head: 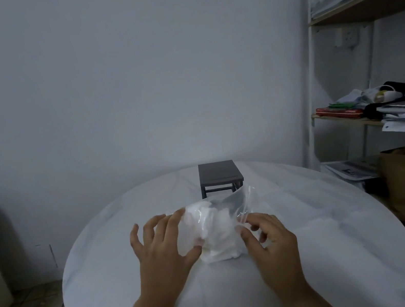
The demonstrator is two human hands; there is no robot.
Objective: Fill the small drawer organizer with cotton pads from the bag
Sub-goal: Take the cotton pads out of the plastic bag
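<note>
On the white table [109,278], the bag [217,218] of pads [218,248] sat at the middle, between both hands. The left hand [159,253] gripped its left side between thumb and fingers [177,217]. The right hand [274,243] pinched the clear plastic at its right edge. Just behind the bag stood the dark organizer [219,174], near the far rim.
</note>
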